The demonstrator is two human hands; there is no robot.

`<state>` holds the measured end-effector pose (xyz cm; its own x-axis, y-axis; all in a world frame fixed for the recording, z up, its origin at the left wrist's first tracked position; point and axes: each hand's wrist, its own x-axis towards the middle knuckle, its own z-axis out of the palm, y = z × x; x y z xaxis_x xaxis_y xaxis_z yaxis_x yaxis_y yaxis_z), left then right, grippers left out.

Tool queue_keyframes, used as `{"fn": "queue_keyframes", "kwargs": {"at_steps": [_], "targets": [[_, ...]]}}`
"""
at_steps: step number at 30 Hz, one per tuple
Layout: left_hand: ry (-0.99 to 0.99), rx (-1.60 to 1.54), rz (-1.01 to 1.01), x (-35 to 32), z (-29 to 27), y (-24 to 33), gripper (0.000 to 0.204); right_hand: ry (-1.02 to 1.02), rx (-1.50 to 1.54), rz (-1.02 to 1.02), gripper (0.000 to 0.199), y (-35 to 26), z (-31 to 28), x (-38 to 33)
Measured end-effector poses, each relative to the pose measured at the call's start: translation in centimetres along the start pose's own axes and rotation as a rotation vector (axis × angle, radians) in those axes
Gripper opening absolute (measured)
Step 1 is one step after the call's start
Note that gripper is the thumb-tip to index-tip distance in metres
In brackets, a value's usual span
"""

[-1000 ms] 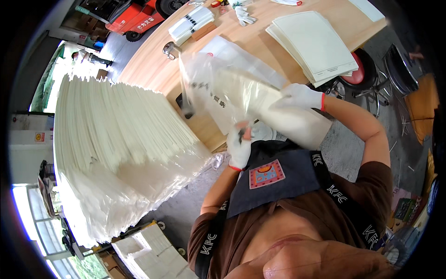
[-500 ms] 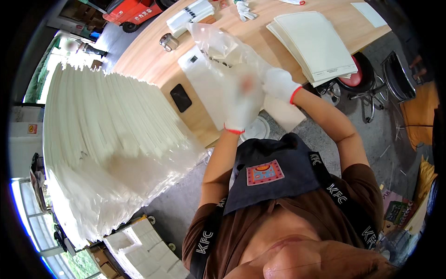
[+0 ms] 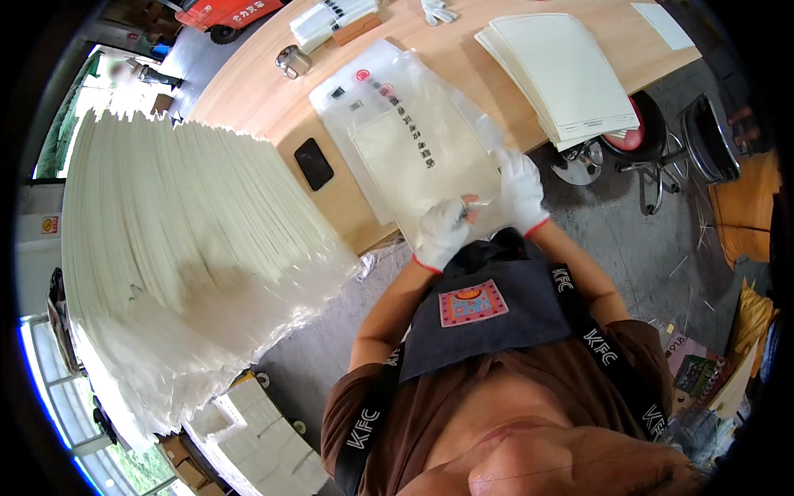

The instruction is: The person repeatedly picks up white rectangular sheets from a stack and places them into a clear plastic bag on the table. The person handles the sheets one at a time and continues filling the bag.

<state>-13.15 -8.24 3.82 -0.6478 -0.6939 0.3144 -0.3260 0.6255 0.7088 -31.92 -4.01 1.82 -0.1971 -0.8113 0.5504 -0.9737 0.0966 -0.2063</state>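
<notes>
A clear plastic bag (image 3: 451,140) with black and red print lies on the table's near edge, with cream paper sheets (image 3: 422,194) inside. My left hand (image 3: 442,234), in a white glove with bare fingertips showing, is closed on the bag's near end. At the bag's near right edge, my gloved right hand (image 3: 521,190) has its fingers bent round the plastic. Beneath this bag, another whitish printed bag (image 3: 331,95) lies flat and sticks out on the left.
A tall pile of whitish sheets or bags (image 3: 190,223) rises on the left. On the wooden table (image 3: 248,91) are a black phone (image 3: 313,164), a metal mug (image 3: 293,61), a paper stack (image 3: 562,78) and a spare glove (image 3: 437,11). Stools (image 3: 653,136) stand at right.
Both hands have come back toward my body, and the left is no longer blurred. The bag, earlier raised and crumpled, now lies flattened with the cream sheets inside.
</notes>
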Motion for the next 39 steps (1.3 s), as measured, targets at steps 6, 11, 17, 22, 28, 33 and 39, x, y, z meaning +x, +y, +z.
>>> {"fn": "queue_keyframes", "kwargs": {"at_steps": [6, 11, 17, 22, 28, 33, 39], "targets": [[0.242, 0.356, -0.352, -9.5, -2.8, -7.1, 0.016, -0.643, -0.16, 0.007, 0.016, 1.4, -0.9, -2.9], [0.345, 0.066, -0.3, -14.3, -3.8, -1.1, 0.019, -0.937, -0.067, -0.054, 0.022, -0.2, -8.2, -5.9], [0.413, 0.114, -0.389, -10.3, -4.0, -2.1, 0.017, -0.664, -0.136, -0.335, 0.019, 1.9, -4.9, -4.6], [0.009, 0.231, -0.302, -17.5, -2.1, -5.9, 0.017, -1.196, -0.102, -0.186, 0.023, 2.4, -7.3, -5.6], [0.308, -0.55, -1.146, -16.8, 0.3, -12.8, 0.024, -0.736, 0.344, 0.291, 0.03, 8.2, 1.1, -4.7], [0.093, -0.179, -0.523, -3.5, -7.5, -2.3, 0.031, -0.791, 1.551, 0.928, 0.031, 4.0, 4.5, -4.2], [0.034, 0.418, 0.006, 2.7, -19.9, 16.1, 0.013, -1.0, 2.152, 0.73, 0.042, -5.0, -0.8, 2.6]]}}
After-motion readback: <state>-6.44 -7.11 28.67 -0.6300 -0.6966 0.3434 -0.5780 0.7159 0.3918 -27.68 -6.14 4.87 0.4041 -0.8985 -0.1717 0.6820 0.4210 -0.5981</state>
